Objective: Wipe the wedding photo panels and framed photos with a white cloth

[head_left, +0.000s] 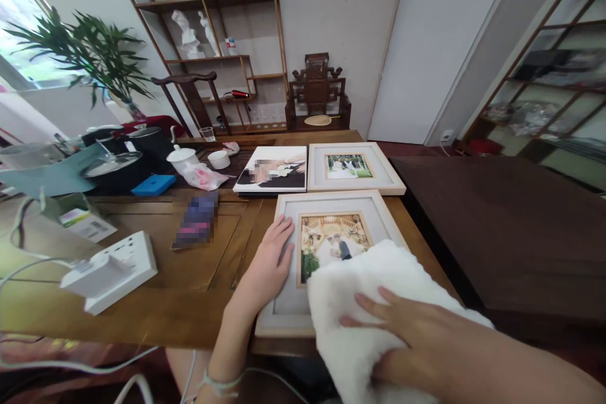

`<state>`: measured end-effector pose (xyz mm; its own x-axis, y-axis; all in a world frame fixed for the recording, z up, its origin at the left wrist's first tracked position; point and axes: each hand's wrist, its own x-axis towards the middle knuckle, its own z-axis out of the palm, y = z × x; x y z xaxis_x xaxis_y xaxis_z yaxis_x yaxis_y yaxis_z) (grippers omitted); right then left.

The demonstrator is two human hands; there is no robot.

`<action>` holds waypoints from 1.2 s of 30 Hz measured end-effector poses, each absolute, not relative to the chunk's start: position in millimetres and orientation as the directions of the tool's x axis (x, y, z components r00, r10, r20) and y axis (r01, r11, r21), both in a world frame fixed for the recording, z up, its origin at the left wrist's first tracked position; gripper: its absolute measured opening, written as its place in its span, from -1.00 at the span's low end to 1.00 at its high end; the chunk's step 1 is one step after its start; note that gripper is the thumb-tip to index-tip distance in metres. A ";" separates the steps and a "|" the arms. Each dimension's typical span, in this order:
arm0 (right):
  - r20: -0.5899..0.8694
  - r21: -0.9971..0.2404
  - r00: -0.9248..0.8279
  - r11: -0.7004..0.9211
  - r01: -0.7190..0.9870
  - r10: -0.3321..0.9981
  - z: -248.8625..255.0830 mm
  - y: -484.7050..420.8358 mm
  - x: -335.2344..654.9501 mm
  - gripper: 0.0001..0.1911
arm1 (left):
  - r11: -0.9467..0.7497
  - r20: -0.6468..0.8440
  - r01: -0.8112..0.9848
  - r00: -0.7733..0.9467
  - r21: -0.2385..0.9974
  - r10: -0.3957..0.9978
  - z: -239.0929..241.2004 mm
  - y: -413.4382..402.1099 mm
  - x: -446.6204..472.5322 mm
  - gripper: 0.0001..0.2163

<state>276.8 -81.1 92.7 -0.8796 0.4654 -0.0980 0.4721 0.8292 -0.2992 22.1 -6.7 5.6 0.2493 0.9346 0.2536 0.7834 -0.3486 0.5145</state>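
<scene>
your left hand (271,259) lies open on the left side of the picture frame (326,233) at the table's (199,290) near right corner, probably to steady it. Your right hand's (407,334) fingers spread over the white towel (364,271) on the frame, can't tell if they're gripping

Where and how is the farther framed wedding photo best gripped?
Probably grip its right rail from the right: the farther framed photo lies flat, that rail beside the table edge, while the photo panel and nearer framed photo crowd its left and near sides.
</scene>
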 end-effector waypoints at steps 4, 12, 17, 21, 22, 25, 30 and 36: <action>-0.009 -0.308 -0.808 0.767 0.563 0.590 73.0 -57.3 270.6 -0.28 | -0.352 0.247 0.783 0.259 0.512 0.934 5.7 -6.9 22.0 -0.59; 0.238 -0.040 -0.622 0.647 0.761 0.746 35.0 46.9 266.0 -0.25 | -0.354 0.231 0.789 0.272 0.503 0.934 8.0 -8.4 22.6 -0.59; 0.147 -0.065 -0.696 0.709 0.702 0.702 45.2 40.4 257.2 -0.19 | -0.362 0.258 0.782 0.263 0.508 0.930 4.2 -6.8 23.0 -0.60; 0.000 -0.218 -0.805 0.785 0.579 0.594 56.6 -15.3 263.8 -0.32 | -0.364 0.280 0.780 0.250 0.508 0.927 1.1 -5.3 22.9 -0.61; -0.020 -0.254 -0.835 0.805 0.535 0.549 59.9 -30.6 267.0 -0.38 | -0.363 0.281 0.781 0.248 0.508 0.927 0.6 -5.1 22.8 -0.61; -0.052 -0.299 -0.898 0.851 0.432 0.437 71.0 -67.9 275.2 -0.68 | -0.368 0.283 0.780 0.253 0.506 0.925 -0.3 -4.9 22.2 -0.60; -0.068 -0.354 -0.878 0.811 0.466 0.475 79.4 -81.3 268.7 -0.58 | -0.356 0.278 0.777 0.240 0.519 0.930 -0.2 -5.8 21.4 -0.59; 0.031 -0.196 -0.750 0.740 0.643 0.660 47.2 -22.7 255.9 -0.21 | -0.356 0.257 0.771 0.254 0.528 0.932 0.9 -6.8 21.3 -0.59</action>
<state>255.9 -22.7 47.2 -0.7505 0.6602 0.0315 0.6430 0.7404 -0.1959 21.3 -6.8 0.9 0.2542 0.9323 0.2574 0.7713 -0.3560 0.5276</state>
